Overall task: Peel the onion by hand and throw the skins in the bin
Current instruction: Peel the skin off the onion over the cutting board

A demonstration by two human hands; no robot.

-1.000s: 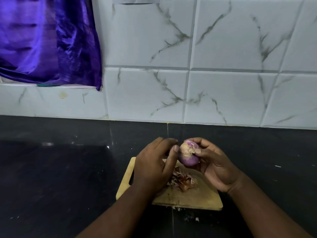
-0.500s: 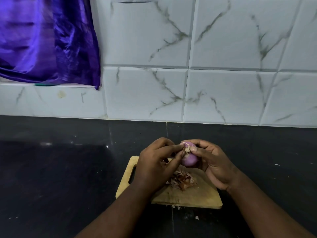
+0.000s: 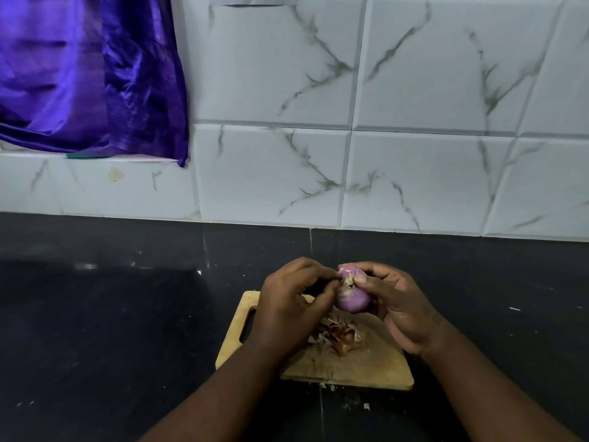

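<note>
Onion (image 3: pixel 351 299) gripped between both hands above board.
Right hand (image 3: pixel 398 306) cups it; left hand (image 3: pixel 287 301) fingertips pinch its root end, skins (image 3: pixel 339 336) piled beneath them.

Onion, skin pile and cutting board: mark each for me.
onion (image 3: pixel 352 299), head view, on its smooth purple side between the hands.
skin pile (image 3: pixel 341 336), head view, on the middle of the brown scraps.
cutting board (image 3: pixel 366 368), head view, on bare wood near its front edge.

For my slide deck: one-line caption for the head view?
Both hands pick at a purple onion above skins on a board.
</note>
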